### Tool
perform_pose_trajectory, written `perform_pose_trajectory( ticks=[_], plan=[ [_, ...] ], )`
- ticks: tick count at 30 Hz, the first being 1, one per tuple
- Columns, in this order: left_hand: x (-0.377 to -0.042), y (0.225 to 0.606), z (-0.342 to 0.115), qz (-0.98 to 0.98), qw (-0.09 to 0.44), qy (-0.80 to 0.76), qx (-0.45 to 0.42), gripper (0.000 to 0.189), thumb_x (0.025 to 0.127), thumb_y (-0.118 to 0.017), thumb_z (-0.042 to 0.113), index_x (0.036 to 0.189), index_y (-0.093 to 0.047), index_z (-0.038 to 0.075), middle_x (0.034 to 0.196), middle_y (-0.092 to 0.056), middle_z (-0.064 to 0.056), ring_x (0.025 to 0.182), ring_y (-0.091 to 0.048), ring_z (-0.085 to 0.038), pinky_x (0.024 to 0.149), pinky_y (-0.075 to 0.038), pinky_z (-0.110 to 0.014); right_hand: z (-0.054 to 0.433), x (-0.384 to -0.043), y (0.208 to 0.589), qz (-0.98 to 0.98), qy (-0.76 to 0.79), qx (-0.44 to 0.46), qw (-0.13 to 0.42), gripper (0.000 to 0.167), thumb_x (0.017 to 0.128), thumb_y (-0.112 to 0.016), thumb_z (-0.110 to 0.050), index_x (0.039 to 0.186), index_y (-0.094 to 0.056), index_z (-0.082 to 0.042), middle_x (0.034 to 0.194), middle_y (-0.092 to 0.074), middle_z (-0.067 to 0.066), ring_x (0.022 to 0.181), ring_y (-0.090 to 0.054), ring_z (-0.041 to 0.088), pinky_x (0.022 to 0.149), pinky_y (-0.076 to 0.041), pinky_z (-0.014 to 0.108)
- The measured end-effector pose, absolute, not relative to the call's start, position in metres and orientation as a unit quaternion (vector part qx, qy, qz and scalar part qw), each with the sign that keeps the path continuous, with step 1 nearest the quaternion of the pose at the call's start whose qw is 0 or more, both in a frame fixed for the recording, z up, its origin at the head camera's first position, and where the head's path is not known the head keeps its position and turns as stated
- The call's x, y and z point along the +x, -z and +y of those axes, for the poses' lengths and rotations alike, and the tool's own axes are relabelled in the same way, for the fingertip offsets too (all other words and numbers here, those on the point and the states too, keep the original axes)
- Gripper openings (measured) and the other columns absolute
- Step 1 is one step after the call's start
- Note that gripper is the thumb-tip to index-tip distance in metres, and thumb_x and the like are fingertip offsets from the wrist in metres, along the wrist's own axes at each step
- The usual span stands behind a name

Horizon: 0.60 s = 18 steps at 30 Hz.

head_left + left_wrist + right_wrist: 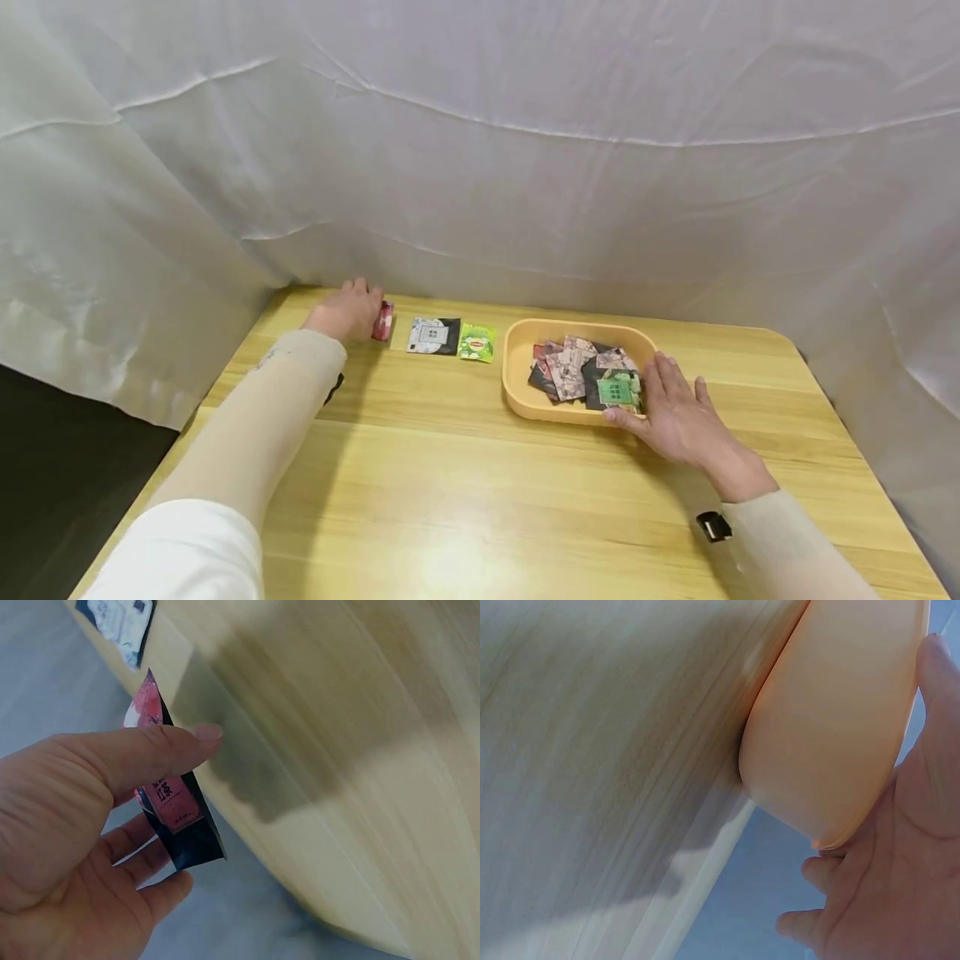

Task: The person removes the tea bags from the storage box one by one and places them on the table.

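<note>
My left hand [347,312] is at the far left of the table, pinching a red-and-black tea sachet [176,810] between thumb and fingers. The left wrist view shows this tea sachet tilted, with a pink label. To its right lie a white-and-black sachet [433,335] and a green-and-yellow tea sachet [476,342], side by side. My right hand [678,417] rests against the right end of a yellow-orange plastic tray [516,375], its thumb at the near rim and its fingers fairly straight along the end. Inside the tray, several sachets [567,371] overlap in a loose pile.
A light wooden table [450,500] carries everything. Pale grey cloth [525,208] hangs behind the table and along its sides. A dark area [67,492] shows beyond the left edge.
</note>
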<state>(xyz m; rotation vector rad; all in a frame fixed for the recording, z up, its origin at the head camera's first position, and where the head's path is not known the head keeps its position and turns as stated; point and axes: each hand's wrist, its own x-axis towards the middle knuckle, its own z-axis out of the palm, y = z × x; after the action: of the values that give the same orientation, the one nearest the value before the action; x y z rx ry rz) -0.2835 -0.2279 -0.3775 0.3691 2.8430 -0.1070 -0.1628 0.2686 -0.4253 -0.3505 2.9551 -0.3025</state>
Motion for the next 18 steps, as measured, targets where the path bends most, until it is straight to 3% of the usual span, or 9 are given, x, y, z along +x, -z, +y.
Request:
perform_pose_trajectory(
  ticks=[7,18],
  plan=[
    [-0.293,0.391,-0.218,0.98,0.139,0.049,0.133,0.062,0.095,-0.06,-0.004,0.153,-0.039,-0.006,0.145,-0.045,-0.034,0.134,-0.045,-0.047,0.118,-0.043,-0.059,0.27,-0.161,0.424,0.986,0.1,-0.113,0.074,0.121,0.097,-0.045,-0.08,0.162,-0.009,0.016,0.171,0.002,0.036,0.158,-0.005,0.055,0.119,-0.003,0.081],
    [-0.289,0.394,-0.213,0.978,0.148,0.059,0.135,0.061,0.101,-0.055,-0.001,0.158,-0.035,-0.007,0.153,-0.041,-0.036,0.146,-0.039,-0.051,0.122,-0.037,-0.06,0.266,-0.159,0.426,0.985,0.107,-0.113,0.079,0.121,0.097,-0.044,-0.081,0.162,-0.009,0.015,0.171,0.003,0.036,0.158,-0.004,0.054,0.119,-0.001,0.082]
  ],
)
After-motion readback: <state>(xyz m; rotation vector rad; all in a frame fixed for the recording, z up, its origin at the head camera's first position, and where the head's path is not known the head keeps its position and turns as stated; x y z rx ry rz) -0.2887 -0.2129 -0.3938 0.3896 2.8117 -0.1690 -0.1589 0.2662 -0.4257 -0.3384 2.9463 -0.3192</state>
